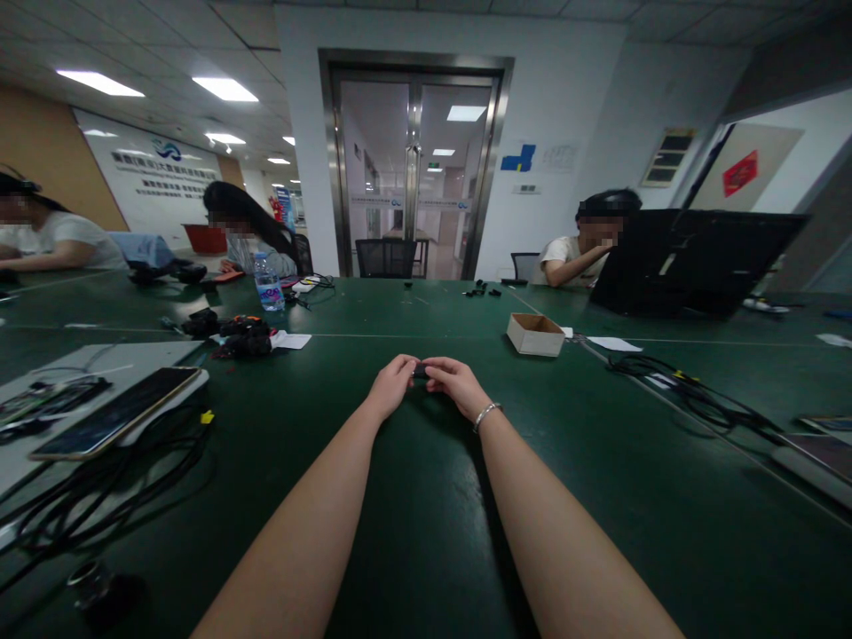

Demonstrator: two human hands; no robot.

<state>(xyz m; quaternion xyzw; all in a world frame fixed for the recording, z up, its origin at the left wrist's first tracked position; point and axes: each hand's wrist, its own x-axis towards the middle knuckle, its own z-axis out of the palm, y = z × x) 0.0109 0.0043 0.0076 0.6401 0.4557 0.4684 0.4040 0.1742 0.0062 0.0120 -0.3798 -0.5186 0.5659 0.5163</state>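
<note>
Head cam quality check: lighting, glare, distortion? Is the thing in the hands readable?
Head view: dim room, ceiling panels blown out; faint sheen on the green table; strong wide-angle bending at the edges, forearms stretched; left hand and right hand pinch a small dark object, too small and dark to identify.

Nothing reads clearly. The white wall board (160, 177) on the left carries dark lettering under a blue logo, too blurred to read. The red diamond paper sign (740, 173) and the clear plastic water bottle (268, 286) label are also illegible.
</note>
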